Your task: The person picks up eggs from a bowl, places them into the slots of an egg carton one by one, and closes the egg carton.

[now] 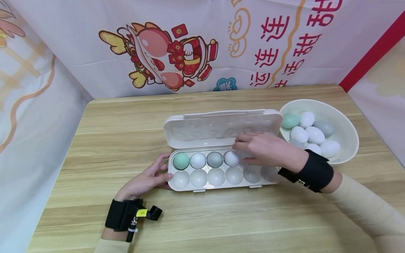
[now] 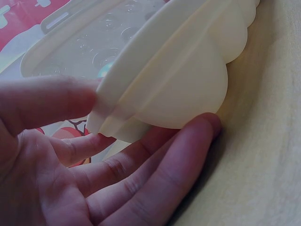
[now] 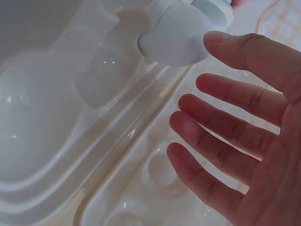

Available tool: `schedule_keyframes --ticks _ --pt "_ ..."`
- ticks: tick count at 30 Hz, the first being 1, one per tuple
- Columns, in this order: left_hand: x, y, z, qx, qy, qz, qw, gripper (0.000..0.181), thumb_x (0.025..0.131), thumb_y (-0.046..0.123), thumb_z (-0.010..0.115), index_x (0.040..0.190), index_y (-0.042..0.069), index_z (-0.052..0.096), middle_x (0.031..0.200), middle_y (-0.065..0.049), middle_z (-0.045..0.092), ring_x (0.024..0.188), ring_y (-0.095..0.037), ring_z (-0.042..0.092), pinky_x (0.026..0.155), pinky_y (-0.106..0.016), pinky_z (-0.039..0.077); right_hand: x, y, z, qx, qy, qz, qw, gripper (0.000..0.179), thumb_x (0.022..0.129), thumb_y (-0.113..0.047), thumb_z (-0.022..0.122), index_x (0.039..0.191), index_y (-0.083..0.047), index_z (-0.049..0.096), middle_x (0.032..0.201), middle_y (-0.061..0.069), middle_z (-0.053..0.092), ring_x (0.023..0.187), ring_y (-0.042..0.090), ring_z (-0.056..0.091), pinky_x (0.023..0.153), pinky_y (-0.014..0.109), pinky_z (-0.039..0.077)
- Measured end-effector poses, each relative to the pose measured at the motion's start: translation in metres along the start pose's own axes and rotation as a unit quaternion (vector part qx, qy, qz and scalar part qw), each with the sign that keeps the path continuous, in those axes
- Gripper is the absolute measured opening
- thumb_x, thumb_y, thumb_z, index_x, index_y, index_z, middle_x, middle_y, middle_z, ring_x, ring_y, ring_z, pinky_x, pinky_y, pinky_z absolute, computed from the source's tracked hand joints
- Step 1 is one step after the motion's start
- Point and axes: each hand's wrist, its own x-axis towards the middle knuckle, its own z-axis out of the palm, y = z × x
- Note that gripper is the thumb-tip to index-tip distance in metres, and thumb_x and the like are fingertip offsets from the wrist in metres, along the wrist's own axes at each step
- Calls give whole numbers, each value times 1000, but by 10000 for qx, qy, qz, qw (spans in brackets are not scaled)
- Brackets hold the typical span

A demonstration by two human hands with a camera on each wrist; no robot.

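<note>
An egg box lies open, its lid leaning back. Its back row holds a green egg, a white egg, a grey egg and a second white egg. At the box's left end my left hand grips the rim, thumb on top and fingers underneath, as the left wrist view shows. My right hand hovers over the back row beside the second white egg. In the right wrist view its fingers are spread, holding nothing, with the thumb right at a white egg.
Right of the box stands a large white bowl with several white, green and grey eggs. The front-row cups hold nothing. A printed cloth hangs behind the wooden table.
</note>
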Motion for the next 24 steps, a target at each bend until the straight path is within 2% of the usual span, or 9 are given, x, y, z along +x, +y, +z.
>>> schedule_keyframes --ticks 8,17,24 --pt "0 0 0 2 7 -15 10000 60 96 12 48 143 17 11 141 -33 28 104 -37 56 83 -47 54 -6 5 -1 182 16 1 9998 38 71 -29 77 103 -14 65 100 3 63 90 18 57 65 37 55" --pt "1 1 1 -46 59 -160 9998 62 95 13 50 143 21 12 141 -30 31 105 -37 56 83 -46 54 -14 7 -5 246 45 98 9996 38 70 -27 78 102 -10 65 100 6 64 92 22 60 74 40 55" --pt "1 1 1 -35 45 -143 9999 61 95 12 49 143 21 13 142 -30 30 105 -37 56 83 -46 54 -25 12 -9 165 132 129 9997 37 69 -21 79 102 -9 65 98 6 65 90 22 60 73 37 56"
